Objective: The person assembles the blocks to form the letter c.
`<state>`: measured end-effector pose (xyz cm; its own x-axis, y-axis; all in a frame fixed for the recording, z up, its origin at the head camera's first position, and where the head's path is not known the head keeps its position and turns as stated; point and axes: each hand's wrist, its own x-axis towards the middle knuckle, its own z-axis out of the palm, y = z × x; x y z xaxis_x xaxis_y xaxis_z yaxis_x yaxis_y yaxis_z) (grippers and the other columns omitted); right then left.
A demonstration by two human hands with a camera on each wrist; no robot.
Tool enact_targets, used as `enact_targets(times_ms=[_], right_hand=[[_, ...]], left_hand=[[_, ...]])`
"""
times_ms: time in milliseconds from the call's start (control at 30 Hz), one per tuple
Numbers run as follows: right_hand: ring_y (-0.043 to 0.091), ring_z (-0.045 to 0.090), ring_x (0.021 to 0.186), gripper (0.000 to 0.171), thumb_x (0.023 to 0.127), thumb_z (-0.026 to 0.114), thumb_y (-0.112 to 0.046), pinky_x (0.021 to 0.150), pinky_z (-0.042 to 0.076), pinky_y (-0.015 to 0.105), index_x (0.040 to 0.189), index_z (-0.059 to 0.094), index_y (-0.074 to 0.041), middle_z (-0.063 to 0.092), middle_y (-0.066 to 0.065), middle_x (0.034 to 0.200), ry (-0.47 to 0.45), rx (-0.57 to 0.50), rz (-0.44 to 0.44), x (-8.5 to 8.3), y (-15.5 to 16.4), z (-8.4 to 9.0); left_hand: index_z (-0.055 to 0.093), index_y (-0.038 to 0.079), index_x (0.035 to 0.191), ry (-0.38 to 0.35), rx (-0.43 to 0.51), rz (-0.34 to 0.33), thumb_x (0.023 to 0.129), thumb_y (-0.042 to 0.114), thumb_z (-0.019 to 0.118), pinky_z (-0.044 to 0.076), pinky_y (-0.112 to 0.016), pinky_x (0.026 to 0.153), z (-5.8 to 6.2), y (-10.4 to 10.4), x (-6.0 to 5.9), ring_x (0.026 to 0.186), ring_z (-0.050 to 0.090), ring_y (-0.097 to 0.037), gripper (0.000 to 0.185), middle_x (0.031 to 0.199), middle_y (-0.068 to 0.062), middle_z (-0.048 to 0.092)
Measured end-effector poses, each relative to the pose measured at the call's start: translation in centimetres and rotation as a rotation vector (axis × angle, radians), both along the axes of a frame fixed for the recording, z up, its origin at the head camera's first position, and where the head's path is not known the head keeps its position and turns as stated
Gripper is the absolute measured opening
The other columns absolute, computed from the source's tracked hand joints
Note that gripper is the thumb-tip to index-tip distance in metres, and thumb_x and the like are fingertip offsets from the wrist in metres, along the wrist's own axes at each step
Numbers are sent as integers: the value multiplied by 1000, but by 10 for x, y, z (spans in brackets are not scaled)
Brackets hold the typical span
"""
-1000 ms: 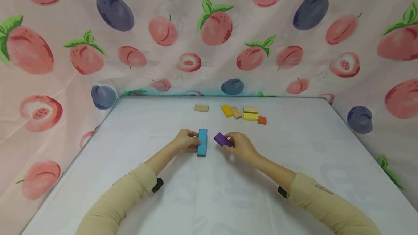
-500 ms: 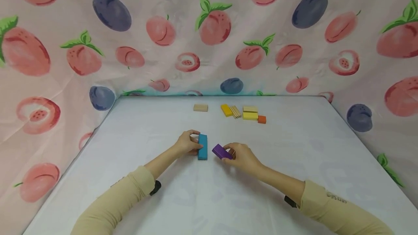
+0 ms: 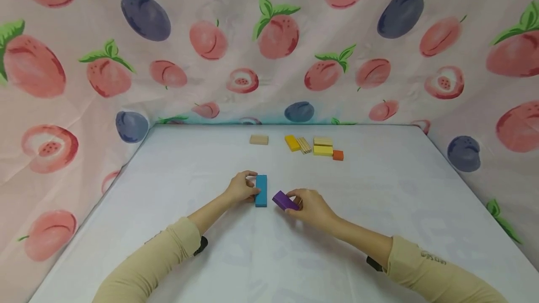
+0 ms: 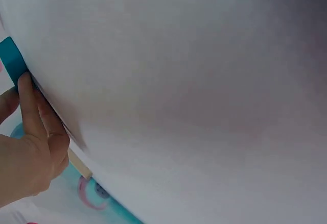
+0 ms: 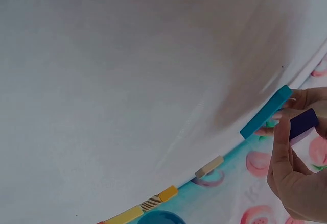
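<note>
**At mid-table, two blocks in hand and six waiting behind**

Near the middle of the white table [image 3: 379, 209], the left hand [image 3: 240, 190] curls its fingers against the left side of a blue block [image 3: 261, 191], which lies flat on the cloth with its long side running away from the person. Just to its right, apart from it by a small gap, the right hand [image 3: 311, 205] pinches a purple block [image 3: 285, 200] between thumb and fingers, tilted and seemingly a little off the surface — the right wrist view shows it held clear of the blue one.

As a judgement, the work is at an early stage: only these two blocks are brought together, and they do not yet touch.

Counted — one blue, one purple, and at the far edge six more: a plain wooden block [image 3: 258, 139] alone, then a cluster of orange-yellow block [image 3: 292, 142], striped block [image 3: 304, 145], pale block [image 3: 323, 141], yellow block [image 3: 323, 150] and small orange block [image 3: 338, 155]. Eight in all.
</note>
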<state>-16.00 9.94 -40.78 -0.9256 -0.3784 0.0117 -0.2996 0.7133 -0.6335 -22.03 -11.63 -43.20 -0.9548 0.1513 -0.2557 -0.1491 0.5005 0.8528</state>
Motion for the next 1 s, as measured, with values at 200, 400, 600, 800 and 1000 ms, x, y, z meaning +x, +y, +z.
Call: enact_targets(times_ms=[200, 400, 600, 800, 1000], right_hand=[[12, 57, 71, 38, 77, 76, -8, 66, 55, 23, 112, 64, 2, 68, 10, 87, -3, 2, 41, 4, -3, -3], [12, 57, 73, 38, 77, 76, -8, 68, 56, 25, 111, 65, 6, 68, 11, 88, 21, 31, 49, 6, -6, -5], [13, 55, 75, 33, 78, 75, -8, 67, 53, 25, 106, 67, 6, 67, 11, 87, 25, 82, 82, 7, -10, -5], [12, 52, 73, 34, 80, 75, -13, 65, 51, 26, 108, 67, 4, 65, 8, 86, 1, 126, 109, 7, -16, -7], [13, 52, 73, 36, 80, 75, -14, 66, 51, 26, 109, 66, 5, 65, 9, 86, 8, 124, 122, 7, -22, -7]], left_hand=[[45, 1, 136, -52, 42, -6, 84, -1, 66, 56, -22, 55, -3, -1, 2, 61, 51, -10, 56, 76, 0, 44], [44, 1, 136, -53, 16, -20, 85, 0, 66, 56, -22, 56, 0, 0, 1, 61, 51, -10, 56, 77, -1, 44], [43, 2, 137, -51, 12, -38, 86, 0, 65, 56, -21, 57, 3, 2, 0, 60, 49, -10, 56, 78, -1, 44], [43, 3, 137, -64, 22, -23, 86, 1, 65, 57, -23, 59, 5, 2, 0, 63, 51, -11, 56, 80, -1, 44], [42, 2, 137, -75, 7, -28, 87, 1, 64, 57, -22, 59, 5, 1, 0, 63, 51, -11, 55, 81, -2, 44]])
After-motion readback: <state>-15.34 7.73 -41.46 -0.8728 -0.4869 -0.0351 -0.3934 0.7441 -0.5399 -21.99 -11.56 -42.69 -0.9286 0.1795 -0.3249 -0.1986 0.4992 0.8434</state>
